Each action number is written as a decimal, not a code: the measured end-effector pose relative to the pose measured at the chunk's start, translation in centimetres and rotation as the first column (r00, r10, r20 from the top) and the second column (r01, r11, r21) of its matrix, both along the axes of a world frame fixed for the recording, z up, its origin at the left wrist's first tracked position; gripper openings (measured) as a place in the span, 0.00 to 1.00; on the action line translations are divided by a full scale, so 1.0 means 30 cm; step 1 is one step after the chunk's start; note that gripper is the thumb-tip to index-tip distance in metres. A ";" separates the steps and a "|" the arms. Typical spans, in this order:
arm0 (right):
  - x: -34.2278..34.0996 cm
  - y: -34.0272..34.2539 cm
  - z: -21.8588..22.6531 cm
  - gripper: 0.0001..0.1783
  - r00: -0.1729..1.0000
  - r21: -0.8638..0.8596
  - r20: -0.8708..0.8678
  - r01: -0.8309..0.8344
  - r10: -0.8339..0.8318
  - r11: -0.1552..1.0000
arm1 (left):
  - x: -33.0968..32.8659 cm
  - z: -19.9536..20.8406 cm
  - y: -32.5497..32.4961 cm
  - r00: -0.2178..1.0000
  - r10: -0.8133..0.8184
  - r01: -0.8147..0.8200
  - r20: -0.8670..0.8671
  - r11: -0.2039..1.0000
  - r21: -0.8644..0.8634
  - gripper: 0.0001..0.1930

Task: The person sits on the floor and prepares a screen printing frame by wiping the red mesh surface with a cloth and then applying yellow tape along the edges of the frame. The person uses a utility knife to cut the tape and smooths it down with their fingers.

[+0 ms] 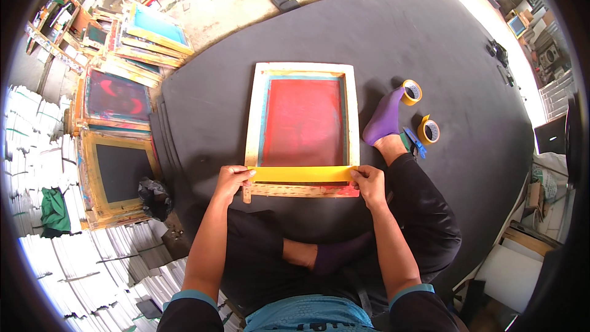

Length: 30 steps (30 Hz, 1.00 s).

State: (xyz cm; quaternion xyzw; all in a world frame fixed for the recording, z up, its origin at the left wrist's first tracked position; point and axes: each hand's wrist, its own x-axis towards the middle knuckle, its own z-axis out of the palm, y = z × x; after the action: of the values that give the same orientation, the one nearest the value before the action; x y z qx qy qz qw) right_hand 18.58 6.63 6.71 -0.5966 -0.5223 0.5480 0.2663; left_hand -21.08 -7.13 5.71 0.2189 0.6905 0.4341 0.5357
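A wooden screen-printing frame (251, 117) with a red-stained mesh (304, 120) lies flat on the dark mat in front of me. Across its near end stretches a strip of yellow tape (301, 174). My left hand (232, 181) pinches the strip's left end at the frame's left side. At the opposite side, my right hand (370, 184) pinches the right end. The strip looks taut; whether it touches the mesh I cannot tell. A short wooden piece (247, 193) shows by the frame's near left corner, below my left fingers.
Beside my purple-socked foot (385, 117) are two yellow tape rolls (410, 93) and a blue cutting tool (416, 142). Stacked frames (117, 98), a black plastic bag (155, 198) and white paper stacks (98, 264) line the left. The dark mat (467, 86) extends to the right.
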 end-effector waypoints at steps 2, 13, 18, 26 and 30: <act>-0.001 0.006 0.002 0.11 1.000 0.006 -0.007 0.000 0.000 1.000 | 0.004 -0.006 0.006 0.999 -0.001 0.002 -0.033 1.000 0.010 0.09; -0.002 -0.001 -0.059 0.13 0.999 -0.028 0.032 0.002 -0.001 1.000 | 0.003 -0.032 0.015 0.994 0.085 -0.081 -0.074 0.995 0.049 0.08; -0.009 -0.006 -0.062 0.16 1.000 -0.020 -0.028 -0.005 0.004 1.000 | -0.004 -0.042 0.018 0.987 0.095 -0.084 -0.133 0.993 0.085 0.08; 0.002 0.005 -0.040 0.13 0.996 0.209 -0.071 -0.046 0.062 0.977 | 0.020 -0.010 0.033 0.980 0.097 -0.065 -0.174 0.981 0.182 0.08; 0.003 0.006 -0.014 0.07 0.990 0.234 0.025 -0.138 0.136 0.962 | 0.016 -0.022 0.030 0.963 0.083 -0.029 -0.258 0.978 0.208 0.08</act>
State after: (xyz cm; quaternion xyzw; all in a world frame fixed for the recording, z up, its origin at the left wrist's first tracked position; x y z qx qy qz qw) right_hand 18.67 6.80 6.30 -0.5256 -0.6248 0.4968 0.2942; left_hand -20.60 -6.23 5.05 0.3085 0.7141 0.4839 0.4010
